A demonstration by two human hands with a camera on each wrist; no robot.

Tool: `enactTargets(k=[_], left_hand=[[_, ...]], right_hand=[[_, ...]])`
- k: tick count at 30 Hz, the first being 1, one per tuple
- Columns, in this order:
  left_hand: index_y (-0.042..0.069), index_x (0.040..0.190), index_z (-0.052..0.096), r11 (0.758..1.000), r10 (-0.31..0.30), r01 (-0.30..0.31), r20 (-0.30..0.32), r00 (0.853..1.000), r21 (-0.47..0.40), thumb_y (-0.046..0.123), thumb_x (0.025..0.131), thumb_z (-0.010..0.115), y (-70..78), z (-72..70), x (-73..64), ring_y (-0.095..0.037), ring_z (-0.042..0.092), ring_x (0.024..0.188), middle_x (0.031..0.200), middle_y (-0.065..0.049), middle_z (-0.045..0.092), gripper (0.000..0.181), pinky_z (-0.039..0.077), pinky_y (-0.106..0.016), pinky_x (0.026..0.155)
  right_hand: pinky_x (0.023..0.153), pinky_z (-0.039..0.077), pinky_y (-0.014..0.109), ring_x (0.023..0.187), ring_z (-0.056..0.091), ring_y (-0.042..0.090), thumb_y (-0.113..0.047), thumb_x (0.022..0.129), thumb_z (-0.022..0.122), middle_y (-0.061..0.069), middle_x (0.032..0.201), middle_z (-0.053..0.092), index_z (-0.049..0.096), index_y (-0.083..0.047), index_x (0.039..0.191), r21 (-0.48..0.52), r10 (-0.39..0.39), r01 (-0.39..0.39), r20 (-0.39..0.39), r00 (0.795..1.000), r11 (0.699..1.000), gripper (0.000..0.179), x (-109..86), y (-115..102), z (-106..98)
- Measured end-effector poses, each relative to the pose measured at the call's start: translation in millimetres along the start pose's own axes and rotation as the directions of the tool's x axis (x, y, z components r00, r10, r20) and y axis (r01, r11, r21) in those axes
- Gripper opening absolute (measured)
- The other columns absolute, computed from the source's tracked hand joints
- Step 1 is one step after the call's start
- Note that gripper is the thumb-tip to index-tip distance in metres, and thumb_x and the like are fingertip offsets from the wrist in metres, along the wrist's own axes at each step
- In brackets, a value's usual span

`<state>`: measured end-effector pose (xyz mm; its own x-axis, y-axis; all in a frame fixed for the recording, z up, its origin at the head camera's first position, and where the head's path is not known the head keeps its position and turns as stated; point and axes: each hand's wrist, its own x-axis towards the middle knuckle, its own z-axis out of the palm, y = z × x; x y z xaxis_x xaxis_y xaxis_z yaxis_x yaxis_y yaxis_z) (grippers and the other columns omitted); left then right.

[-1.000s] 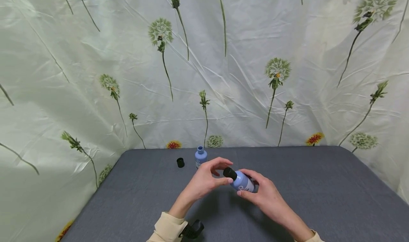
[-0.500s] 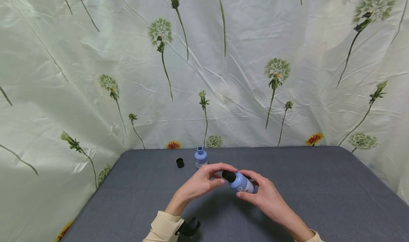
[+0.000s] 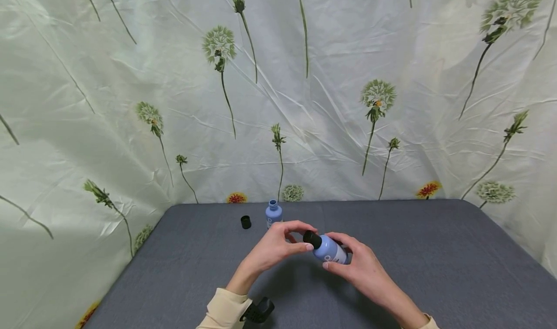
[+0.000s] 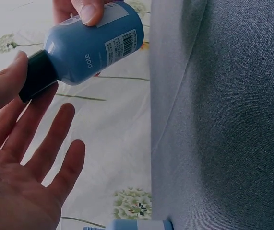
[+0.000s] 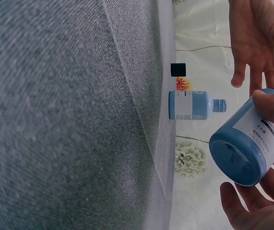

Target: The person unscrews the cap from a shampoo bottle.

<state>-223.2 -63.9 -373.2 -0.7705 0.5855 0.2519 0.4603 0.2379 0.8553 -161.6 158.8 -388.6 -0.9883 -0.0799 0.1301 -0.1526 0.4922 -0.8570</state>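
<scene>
A blue bottle (image 3: 331,250) with a pale label is held tilted above the table, its black cap (image 3: 312,239) pointing up and left. My right hand (image 3: 363,264) grips the bottle's body between thumb and fingers. With thumb and fingertips my left hand (image 3: 274,249) pinches the cap, which sits on the bottle's neck in the left wrist view. Behind the left hand stands a second blue bottle (image 3: 273,213), upright and uncapped, its threaded neck bare. A loose black cap (image 3: 245,221) lies to the left of it.
A dark grey cloth covers the table (image 3: 413,251). Behind and to the left hangs a pale curtain (image 3: 330,102) printed with dandelions. A black band with a small device (image 3: 258,311) is on the left wrist.
My left hand's fingers came off the cap, reaching over it half a second ago, and now pinch it again. The right hand and the bottle stay nearly in place.
</scene>
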Motion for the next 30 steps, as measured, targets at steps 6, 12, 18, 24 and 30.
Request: enactTargets(k=[6, 12, 18, 24, 30], left_hand=[[0.025, 0.111, 0.073, 0.999, -0.040, 0.040, -0.037, 0.999, -0.004, 0.028, 0.086, 0.078, -0.5, 3.3, 0.1, -0.022, 0.059, 0.074, 0.097, 0.007, 0.068, 0.026, 0.045, -0.029, 0.055], [0.029, 0.125, 0.066, 1.000, -0.021, 0.021, -0.013, 1.000, 0.014, 0.027, 0.087, 0.078, -1.0, 3.3, 0.7, -0.019, 0.061, 0.095, 0.110, 0.006, 0.067, 0.040, 0.049, -0.031, 0.067], [0.021, 0.131, 0.064, 0.998, 0.066, -0.065, 0.068, 0.996, -0.006, 0.013, 0.090, 0.073, 0.1, -0.6, 0.0, -0.012, 0.056, 0.111, 0.126, 0.009, 0.062, 0.042, 0.048, -0.042, 0.085], [0.022, 0.130, 0.066, 0.996, 0.085, -0.080, 0.096, 0.992, -0.047, 0.003, 0.091, 0.066, -0.7, -2.7, -0.8, -0.013, 0.056, 0.114, 0.125, 0.013, 0.063, 0.042, 0.048, -0.039, 0.087], [0.024, 0.127, 0.067, 0.998, 0.066, -0.066, 0.056, 0.996, 0.012, 0.013, 0.092, 0.070, -0.3, -1.3, -0.2, -0.012, 0.059, 0.107, 0.120, 0.013, 0.065, 0.037, 0.048, -0.038, 0.085]], right_hand=[[0.076, 0.044, 0.038, 0.095, 0.055, 0.020, -0.020, 0.076, 0.086, 0.002, 0.116, 0.061, 0.063, -0.023, 0.125, -0.032, -0.005, 0.004, -0.017, 1.000, 0.999, 0.054, -1.0, 1.0, -0.2], [0.076, 0.045, 0.038, 0.095, 0.055, 0.020, -0.020, 0.077, 0.085, 0.002, 0.117, 0.061, 0.064, -0.021, 0.125, -0.036, -0.011, 0.010, -0.013, 1.000, 0.999, 0.053, -0.2, 2.3, -0.5], [0.077, 0.045, 0.038, 0.095, 0.055, 0.020, -0.017, 0.077, 0.084, 0.001, 0.117, 0.061, 0.063, -0.022, 0.126, -0.028, -0.010, 0.009, -0.013, 1.000, 1.000, 0.053, 1.1, 4.1, 0.3], [0.078, 0.045, 0.039, 0.096, 0.055, 0.020, -0.019, 0.077, 0.085, 0.002, 0.118, 0.061, 0.063, -0.023, 0.128, -0.019, -0.010, 0.010, -0.009, 1.000, 1.000, 0.056, 0.9, 3.6, -0.3], [0.077, 0.045, 0.039, 0.096, 0.055, 0.021, -0.020, 0.076, 0.086, 0.003, 0.118, 0.061, 0.063, -0.023, 0.127, -0.020, 0.006, -0.006, -0.011, 1.000, 1.000, 0.056, 0.8, 2.4, -1.3]])
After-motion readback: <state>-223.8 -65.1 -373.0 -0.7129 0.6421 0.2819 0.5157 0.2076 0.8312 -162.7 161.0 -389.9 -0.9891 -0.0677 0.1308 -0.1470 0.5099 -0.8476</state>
